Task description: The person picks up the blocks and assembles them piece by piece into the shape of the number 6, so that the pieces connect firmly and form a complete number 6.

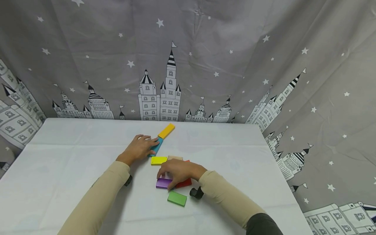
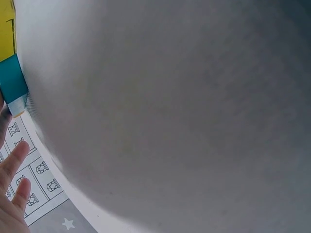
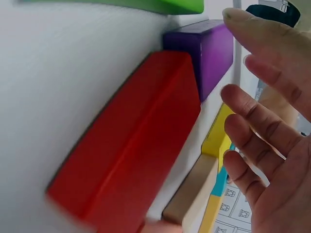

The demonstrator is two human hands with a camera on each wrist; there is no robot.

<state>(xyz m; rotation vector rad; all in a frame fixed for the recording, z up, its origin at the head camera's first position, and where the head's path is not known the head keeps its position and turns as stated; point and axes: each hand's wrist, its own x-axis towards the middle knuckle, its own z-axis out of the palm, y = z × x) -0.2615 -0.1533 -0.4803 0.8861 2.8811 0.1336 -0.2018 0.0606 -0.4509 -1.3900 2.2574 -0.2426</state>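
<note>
My left hand (image 1: 140, 148) rests at a blue block (image 1: 157, 147), its thumb and a finger touching the block and the other fingers spread. An orange-yellow block (image 1: 166, 131) meets the blue block's far end. In the right wrist view my right hand (image 3: 277, 131) has loosely extended fingers. Its thumb is at a purple block (image 3: 216, 58), with the other fingertips apart from that block. A red block (image 3: 136, 131) meets the purple one at a corner. Beyond lie a yellow block (image 1: 159, 160) and a beige block (image 1: 175, 158), end to end. My right hand partly hides the red in the head view.
A green block (image 1: 177, 198) lies apart, nearer me than the purple one. All the blocks lie on a white-covered table (image 1: 73, 182). A grey curtain (image 1: 194, 65) printed with castles and stars hangs behind and to the sides.
</note>
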